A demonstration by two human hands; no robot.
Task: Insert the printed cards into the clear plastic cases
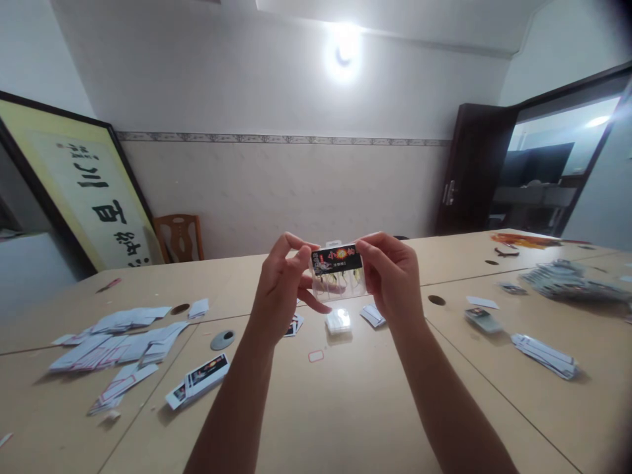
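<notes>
From my remote seat I have the left hand pinching the left edge of a small clear box between thumb and forefinger, its lower fingers spread behind and below, while the right hand pinches the upper right corner, its other fingers curled. I see the box raised above the table, its black printed card facing me, with more clear boxes lying beneath it and a stack of printed cards to the left.
</notes>
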